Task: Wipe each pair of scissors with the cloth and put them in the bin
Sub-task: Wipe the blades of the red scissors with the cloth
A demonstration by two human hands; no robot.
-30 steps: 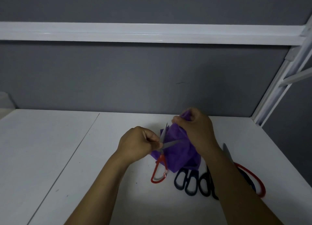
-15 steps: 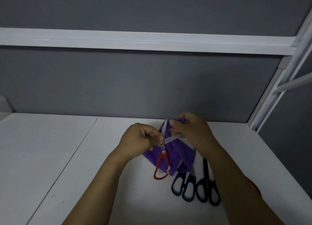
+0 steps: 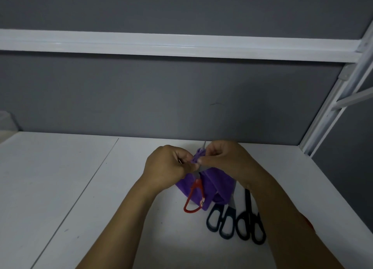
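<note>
Left grip (image 3: 167, 166) is curled round the red-handled scissors (image 3: 193, 198) near the pivot, with the handle loop hanging below it, toward the person. Right grip (image 3: 221, 157) pinches a fold of purple cloth (image 3: 216, 186) onto the blade. The bare steel tip pokes out just above the pinch. The rest of the cloth drapes under both grips onto the white bench (image 3: 60, 188).

Progress, my read: this pair is mid-wipe, not binned. Below the right grip two more pairs lie flat, side by side: dark-blue-handled scissors (image 3: 221, 222) and black-handled scissors (image 3: 251, 226). The blue pair's blades run under the cloth. Both look unwiped. There's a red sliver (image 3: 307, 223) outside the right forearm, maybe another pair, can't tell. No bin I can identify, so no done count.

Room: open bench left of the left grip. The grey back panel (image 3: 161, 97) is close beyond both grips, and the white frame post (image 3: 333, 109) and bench edge are off to the right of the right grip. The tip points at the panel, so the exit is probably left or toward the person.
</note>
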